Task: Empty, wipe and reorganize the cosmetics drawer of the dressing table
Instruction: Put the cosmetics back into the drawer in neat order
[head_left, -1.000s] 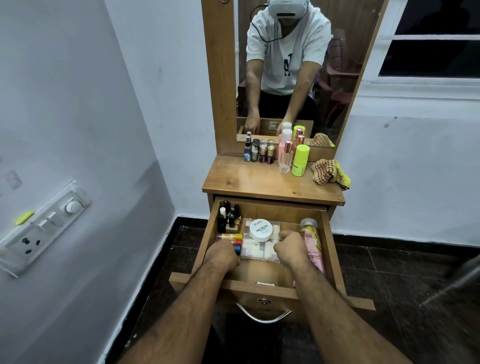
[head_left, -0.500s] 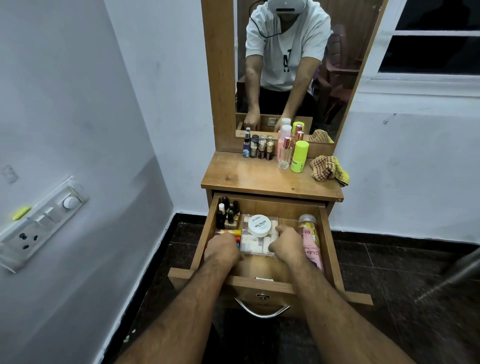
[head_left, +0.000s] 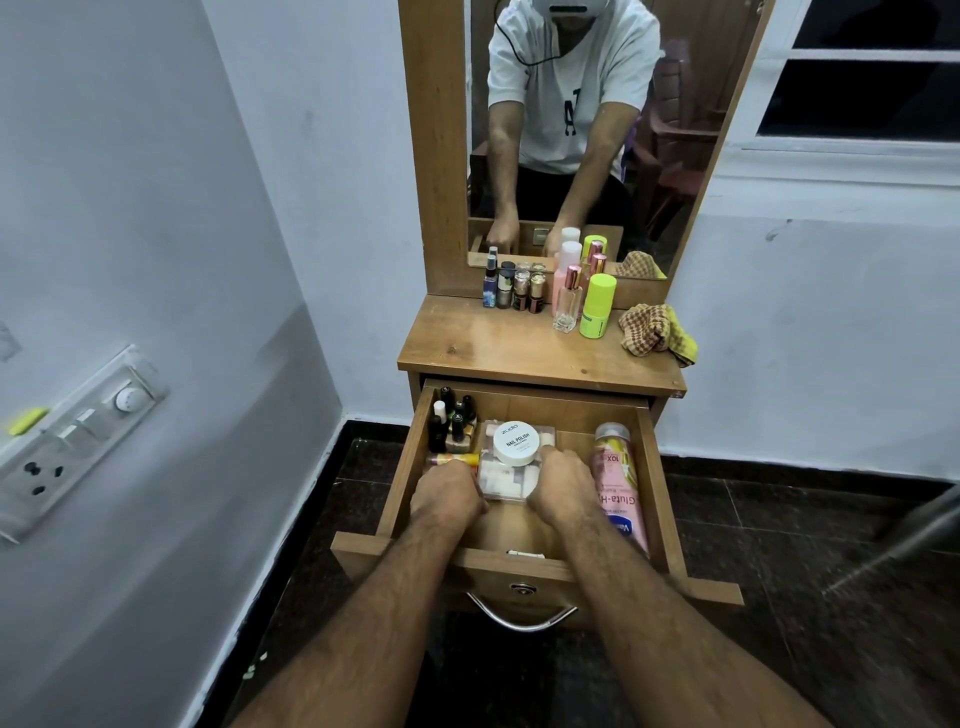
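The wooden drawer (head_left: 655, 470) of the dressing table stands pulled open. Inside lies a clear plastic box (head_left: 506, 475) with a white round nail polish jar (head_left: 516, 442) on top. My left hand (head_left: 448, 496) grips the box's left side and my right hand (head_left: 563, 486) grips its right side. Several dark nail polish bottles (head_left: 453, 423) stand in the drawer's back left corner, with a yellow tube (head_left: 453, 459) in front of them. A pink lotion bottle (head_left: 618, 483) lies along the right side.
On the tabletop (head_left: 498, 343) stand small bottles (head_left: 514, 291), a clear perfume bottle (head_left: 567, 306), a lime green stick (head_left: 597, 306) and a checked cloth (head_left: 657, 332). A mirror rises behind. A switch panel (head_left: 72, 441) is on the left wall. Dark tiled floor lies below.
Both hands have closed in on the sides of the clear box; the view has shifted slightly downward and closer.
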